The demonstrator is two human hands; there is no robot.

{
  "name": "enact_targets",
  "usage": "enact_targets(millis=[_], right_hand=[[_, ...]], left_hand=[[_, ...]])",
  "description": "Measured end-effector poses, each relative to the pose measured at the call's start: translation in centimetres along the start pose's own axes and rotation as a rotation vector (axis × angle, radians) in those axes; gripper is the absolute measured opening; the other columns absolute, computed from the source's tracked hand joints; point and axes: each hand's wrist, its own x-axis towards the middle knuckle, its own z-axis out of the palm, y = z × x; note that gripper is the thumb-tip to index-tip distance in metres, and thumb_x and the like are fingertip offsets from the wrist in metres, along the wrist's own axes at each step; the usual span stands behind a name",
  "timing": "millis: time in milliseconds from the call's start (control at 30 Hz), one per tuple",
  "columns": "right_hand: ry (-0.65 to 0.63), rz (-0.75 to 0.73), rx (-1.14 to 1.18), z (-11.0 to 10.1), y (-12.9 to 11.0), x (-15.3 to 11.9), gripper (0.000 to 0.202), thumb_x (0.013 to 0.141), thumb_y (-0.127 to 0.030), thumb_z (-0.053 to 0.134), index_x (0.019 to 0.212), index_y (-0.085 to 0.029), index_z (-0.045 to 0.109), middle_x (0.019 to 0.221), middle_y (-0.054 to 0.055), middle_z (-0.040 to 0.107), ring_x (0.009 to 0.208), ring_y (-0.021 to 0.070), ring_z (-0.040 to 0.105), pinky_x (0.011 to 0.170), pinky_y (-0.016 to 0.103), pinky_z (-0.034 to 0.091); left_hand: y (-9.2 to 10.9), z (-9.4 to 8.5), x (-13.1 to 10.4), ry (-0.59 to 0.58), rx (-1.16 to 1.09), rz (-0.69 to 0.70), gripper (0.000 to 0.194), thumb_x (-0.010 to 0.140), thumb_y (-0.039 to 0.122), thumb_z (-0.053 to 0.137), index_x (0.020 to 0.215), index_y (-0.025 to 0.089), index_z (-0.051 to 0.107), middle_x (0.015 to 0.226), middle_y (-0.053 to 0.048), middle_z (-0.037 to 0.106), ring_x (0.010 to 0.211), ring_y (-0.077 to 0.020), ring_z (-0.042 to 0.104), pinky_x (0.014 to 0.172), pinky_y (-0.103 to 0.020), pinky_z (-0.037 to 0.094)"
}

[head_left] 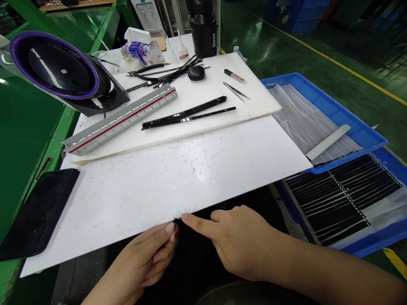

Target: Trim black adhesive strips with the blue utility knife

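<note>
Work at the near edge of a white-topped bench (143, 186), seen from above. We judge the handling of one piece to be under way and incomplete. The fingers of the left hand (152, 250) are closed in a pinch on a thin dark piece (177, 220), held at the bench's near edge and mostly hidden by the hand. On the right hand (248, 241), the index finger is extended, its tip at the piece; the other fingers are curled, and we cannot tell whether they enclose anything.

Beyond, a thick white foam board (254, 99) carries a small group of narrow glossy black strips (187, 114), lying loose beside a long pale-grey slotted rail with a red line (124, 116). A second, crossed heap of black strips (179, 74) lies farther back, near black-handled pliers (146, 70). Slim metal tweezers (235, 91) lie on the board, out of both hands. Dark specks (193, 170) dot the bench top, more thickly near the fingers.

To the right, we note a blue plastic tray (373, 137) of translucent sheet-like material and, below it, a second blue tray (375, 239) holding rows of dark strips (333, 195). Which strips are finished and which are unworked, we cannot tell; the proportion completed is likewise indeterminate.
</note>
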Motion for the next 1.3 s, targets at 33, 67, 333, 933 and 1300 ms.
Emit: enact_targets(millis=[33,67,333,933,1300], right_hand=[[-0.003,-0.002,-0.001,-0.1,0.0,0.0,0.071,0.087,-0.018,0.046,0.153,-0.035,0.027,0.082,-0.001,0.066,0.053,0.0174,0.055,0.045,0.030,0.018],[-0.005,-0.004,-0.006,-0.1,0.0,0.1,0.072,0.086,-0.019,0.047,0.153,-0.035,0.027,0.080,-0.001,0.065,0.052,0.0172,0.054,0.044,0.029,0.018],[-0.007,-0.021,-0.105,-0.1,0.1,0.1,0.077,0.079,-0.018,0.050,0.151,-0.036,0.028,0.076,-0.001,0.061,0.046,0.0176,0.049,0.043,0.030,0.012],[-0.013,0.056,-0.144,1.4,-0.5,-0.1,0.081,0.083,-0.018,0.051,0.155,-0.036,0.020,0.081,0.000,0.061,0.052,0.0186,0.057,0.044,0.030,0.013],[-0.031,0.103,-0.168,1.5,-1.5,-0.2,0.081,0.082,-0.018,0.055,0.155,-0.035,0.023,0.081,0.001,0.060,0.050,0.0168,0.055,0.043,0.029,0.016]], left_hand=[[-0.1,0.0,0.1,0.000,-0.004,-0.001,0.051,0.074,0.065,0.071,0.063,0.018,0.054,0.052,0.008,0.035,0.043,-0.0050,0.017,0.038,-0.020,0.011],[-0.2,-0.1,0.2,-0.002,-0.008,-0.001,0.052,0.073,0.066,0.071,0.063,0.018,0.053,0.052,0.008,0.035,0.043,-0.0050,0.017,0.038,-0.020,0.011],[-0.6,0.1,0.2,-0.005,-0.009,0.027,0.054,0.074,0.065,0.071,0.060,0.018,0.050,0.052,0.008,0.033,0.045,-0.0055,0.018,0.038,-0.018,0.014],[0.1,0.4,0.0,-0.019,-0.094,0.015,0.047,0.072,0.057,0.077,0.064,0.019,0.052,0.050,0.009,0.035,0.041,-0.0029,0.015,0.035,-0.014,0.011],[0.0,0.5,0.1,-0.018,-0.112,0.046,0.044,0.074,0.054,0.077,0.065,0.018,0.052,0.049,0.009,0.035,0.041,-0.0030,0.015,0.035,-0.013,0.011]])
